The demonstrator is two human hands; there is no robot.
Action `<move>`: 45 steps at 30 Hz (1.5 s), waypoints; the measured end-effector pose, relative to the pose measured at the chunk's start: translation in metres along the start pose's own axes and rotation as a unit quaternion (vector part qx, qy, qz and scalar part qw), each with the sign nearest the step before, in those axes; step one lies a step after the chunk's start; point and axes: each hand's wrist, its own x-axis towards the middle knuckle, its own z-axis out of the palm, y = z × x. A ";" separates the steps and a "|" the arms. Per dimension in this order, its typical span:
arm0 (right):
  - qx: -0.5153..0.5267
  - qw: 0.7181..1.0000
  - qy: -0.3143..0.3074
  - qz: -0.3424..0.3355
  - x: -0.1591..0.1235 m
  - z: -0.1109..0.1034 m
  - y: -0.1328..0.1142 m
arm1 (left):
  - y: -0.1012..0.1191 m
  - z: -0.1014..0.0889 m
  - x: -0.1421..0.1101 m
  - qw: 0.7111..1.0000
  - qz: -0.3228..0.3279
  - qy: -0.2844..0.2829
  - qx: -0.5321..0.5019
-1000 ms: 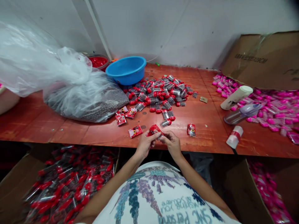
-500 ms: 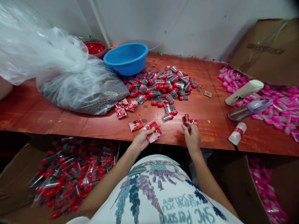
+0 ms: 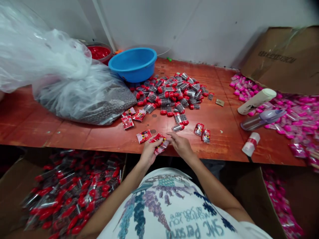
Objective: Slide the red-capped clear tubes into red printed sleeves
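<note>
My left hand (image 3: 149, 152) is closed on a small stack of red printed packets (image 3: 158, 143), its thumb lying across the top. At the right edge of this stack, my right hand (image 3: 181, 145) has its fingers stretched out and apart, the tips at or close to the packets. Another red printed packet (image 3: 144, 136) lies flat just left of the stack, and several more (image 3: 127, 122) lie beyond it. Right of my right hand are two small red-and-clear pieces with dark contents (image 3: 206, 135). Small red-capped clear bottles (image 3: 177, 127) with dark contents lie ahead, the nearest on its side.
A heap of such bottles (image 3: 171, 89) covers the middle of the table (image 3: 224, 146). Behind it stands a blue basin (image 3: 134, 66), with a plastic sack of dark beads (image 3: 92, 99) at left. Pink pieces (image 3: 296, 113), a tumbler (image 3: 261, 119) and a cardboard box (image 3: 281, 59) are at right.
My right hand has moved left from the two small pieces to the packets in my left hand. Those two pieces now lie uncovered on the table.
</note>
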 end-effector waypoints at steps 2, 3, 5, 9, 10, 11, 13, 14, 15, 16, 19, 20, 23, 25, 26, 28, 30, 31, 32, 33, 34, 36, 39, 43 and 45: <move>-0.080 0.995 0.040 0.039 0.012 -0.003 0.006 | 0.004 0.000 0.002 0.999 -0.018 0.031 -0.030; -0.128 0.989 0.053 0.060 0.018 -0.003 0.009 | 0.007 0.001 0.003 0.998 -0.028 0.044 -0.045; -0.219 0.971 0.052 0.086 0.026 -0.002 0.011 | 0.014 0.002 0.004 0.995 -0.055 0.055 -0.069; -0.301 0.951 0.021 0.070 0.022 0.005 0.008 | 0.025 0.003 0.002 0.991 -0.077 0.058 -0.090; -0.291 0.955 0.017 0.061 0.018 0.007 0.008 | 0.027 0.004 0.002 0.991 -0.074 0.063 -0.095; -0.272 0.961 0.013 0.053 0.014 0.008 0.010 | 0.029 0.004 0.001 0.990 -0.070 0.069 -0.100; -0.226 0.973 0.005 0.043 0.004 0.009 0.015 | 0.031 0.005 0.002 0.988 -0.066 0.082 -0.114; -0.195 0.980 0.004 0.043 0.000 0.009 0.017 | 0.032 0.006 0.002 0.986 -0.067 0.087 -0.122; -0.155 0.987 0.006 0.048 -0.004 0.008 0.019 | 0.032 0.007 0.003 0.985 -0.068 0.093 -0.130; -0.105 0.993 0.013 0.056 -0.008 0.008 0.020 | 0.032 0.008 0.004 0.983 -0.070 0.097 -0.139; 0.095 0.992 0.034 0.075 -0.018 0.006 0.012 | 0.033 0.012 0.010 0.977 -0.075 0.106 -0.169; 0.146 0.986 0.040 0.071 -0.021 0.006 0.006 | 0.033 0.014 0.012 0.975 -0.075 0.107 -0.178; 0.215 0.974 0.056 0.042 -0.028 0.006 -0.016 | 0.031 0.019 0.016 0.972 -0.070 0.113 -0.195; 0.217 0.974 0.062 0.026 -0.029 0.007 -0.027 | 0.030 0.022 0.016 0.971 -0.061 0.122 -0.199; 0.216 0.974 0.062 0.019 -0.029 0.008 -0.030 | 0.030 0.024 0.015 0.970 -0.056 0.126 -0.200; 0.217 0.974 0.062 0.007 -0.027 0.010 -0.031 | 0.029 0.026 0.013 0.971 -0.047 0.128 -0.197; 0.216 0.974 0.067 -0.003 -0.027 0.012 -0.029 | 0.028 0.028 0.011 0.973 -0.039 0.126 -0.190; 0.212 0.975 0.071 -0.006 -0.027 0.014 -0.027 | 0.028 0.029 0.010 0.974 -0.033 0.124 -0.187; 0.208 0.975 0.074 -0.008 -0.027 0.015 -0.026 | 0.028 0.029 0.009 0.975 -0.026 0.121 -0.185; 0.202 0.976 0.075 -0.008 -0.028 0.015 -0.025 | 0.028 0.029 0.008 0.976 -0.016 0.119 -0.182; 0.197 0.977 0.075 -0.007 -0.029 0.015 -0.025 | 0.027 0.029 0.007 0.977 -0.004 0.115 -0.179; 0.193 0.979 0.070 -0.005 -0.030 0.015 -0.026 | 0.026 0.029 0.005 0.980 0.027 0.104 -0.169; 0.206 0.976 0.075 0.000 -0.031 0.012 -0.029 | 0.023 0.028 0.001 0.984 0.072 0.071 -0.146; 0.255 0.964 0.070 0.010 -0.030 0.009 -0.030 | 0.023 0.028 -0.006 0.992 0.083 0.022 -0.088; 0.269 0.961 0.058 0.009 -0.031 0.009 -0.030 | 0.025 0.028 -0.009 0.995 0.077 0.014 -0.062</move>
